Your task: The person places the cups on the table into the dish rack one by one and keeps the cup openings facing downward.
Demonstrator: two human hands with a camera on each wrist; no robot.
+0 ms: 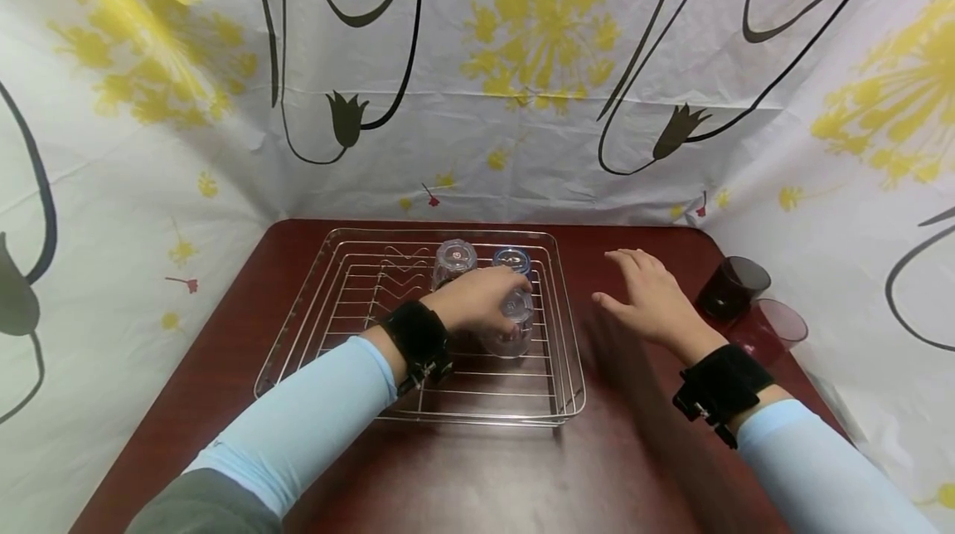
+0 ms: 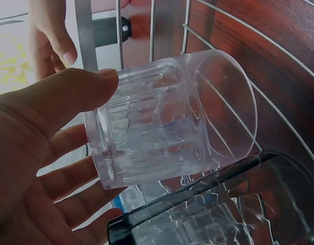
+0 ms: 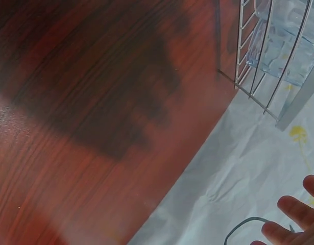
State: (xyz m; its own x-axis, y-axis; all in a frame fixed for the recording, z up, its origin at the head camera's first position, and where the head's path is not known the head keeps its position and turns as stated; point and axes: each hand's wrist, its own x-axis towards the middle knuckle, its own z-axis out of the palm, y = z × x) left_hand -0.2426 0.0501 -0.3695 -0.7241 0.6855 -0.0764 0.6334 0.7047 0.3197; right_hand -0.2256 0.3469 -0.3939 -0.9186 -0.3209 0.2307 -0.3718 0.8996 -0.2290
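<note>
My left hand (image 1: 481, 299) is over the right part of a wire rack (image 1: 567, 351). It holds a clear ribbed glass (image 2: 151, 122) by its base, thumb on one side and fingers on the other; the glass is upside down, its rim toward the wires. Close beside it is a see-through glass with a dark base (image 2: 121, 230), mostly hidden by my hand in the head view. Behind are a clear glass (image 1: 456, 256) and a blue-tinted glass (image 1: 511, 259), both upside down. My right hand (image 1: 651, 299) is held over the table right of the rack, fingers extended, nothing in it.
Near the right edge of the dark red table (image 1: 492, 476) stand a dark glass (image 1: 727, 289) and a reddish glass (image 1: 768, 331), mouths up. Zigzag wire dividers (image 1: 380, 281) rise at the rack's left. Patterned white cloth (image 1: 462, 144) hangs behind and at both sides.
</note>
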